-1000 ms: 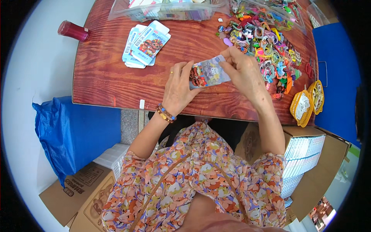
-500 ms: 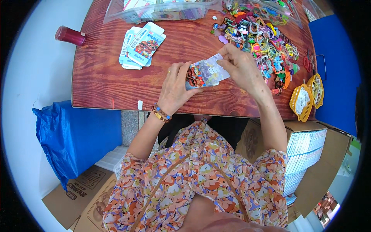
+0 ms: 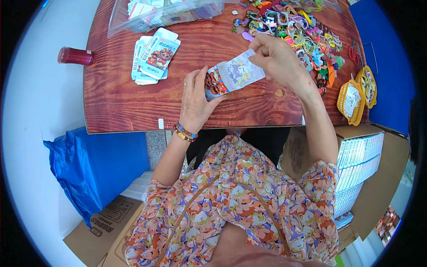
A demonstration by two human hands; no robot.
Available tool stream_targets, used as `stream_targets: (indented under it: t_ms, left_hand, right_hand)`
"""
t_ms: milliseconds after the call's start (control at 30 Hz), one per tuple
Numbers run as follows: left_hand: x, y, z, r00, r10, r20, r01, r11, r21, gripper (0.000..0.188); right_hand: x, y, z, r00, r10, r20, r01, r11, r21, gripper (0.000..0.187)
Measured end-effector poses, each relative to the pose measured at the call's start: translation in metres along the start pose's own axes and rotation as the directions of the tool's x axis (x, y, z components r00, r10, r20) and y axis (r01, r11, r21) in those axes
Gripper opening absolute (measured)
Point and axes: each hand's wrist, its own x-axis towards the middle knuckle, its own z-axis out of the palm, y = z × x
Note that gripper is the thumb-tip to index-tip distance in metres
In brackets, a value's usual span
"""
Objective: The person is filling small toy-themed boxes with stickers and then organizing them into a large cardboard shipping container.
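My left hand (image 3: 197, 95) grips a small printed carton (image 3: 215, 83) with brown cartoon figures, fingers along its far side and thumb along its near edge. A pale lilac card or packet (image 3: 243, 71) with a white cartoon figure overlaps the carton's right end. Its far right corner is pinched between my right thumb and fingers, and my right hand (image 3: 276, 60) is closed on it. Whether the pale piece lies over the carton or partly inside it, I cannot tell. Left of my hands, several similar light-blue cartons (image 3: 156, 55) lie in a loose stack.
A clear plastic bin (image 3: 167, 15) of printed packets stands at the back. Colourful hair ties and trinkets (image 3: 307, 38) are heaped at the far right, near red scissors (image 3: 352, 54) and yellow baskets (image 3: 345, 104). A red jar (image 3: 74, 56) lies at the left edge. An open cardboard box (image 3: 384, 178) holds packed cartons.
The pale piece now shows more of its face beyond the carton. My right hand's fingers have curled in more. The whole view has shifted slightly.
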Motion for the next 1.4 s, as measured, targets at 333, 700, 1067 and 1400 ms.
stream_targets:
  t_ms: [333,700,1067,1400]
  left_hand:
    - [0.006,0.001,-0.002,0.998,0.048,0.036,-0.049,0.999,0.015,0.087]
    - [0.011,0.005,-0.001,0.999,0.021,0.030,-0.020,0.999,-0.030,0.087]
    - [0.014,0.005,0.002,0.999,-0.027,-0.030,0.028,0.999,0.027,0.087]
    - [0.017,0.008,0.010,1.000,0.015,-0.018,-0.015,1.000,0.014,0.083]
  right_hand:
    - [0.005,0.002,-0.002,0.998,0.024,0.053,-0.025,1.000,0.007,0.012]
    - [0.000,0.009,0.018,0.988,-0.152,0.012,0.153,0.988,-0.038,0.009]
    - [-0.023,-0.008,0.015,0.952,-0.271,-0.145,0.160,0.840,-0.518,0.022]
    - [-0.037,0.043,0.053,0.859,-0.494,-0.130,0.386,0.795,-0.468,0.027]
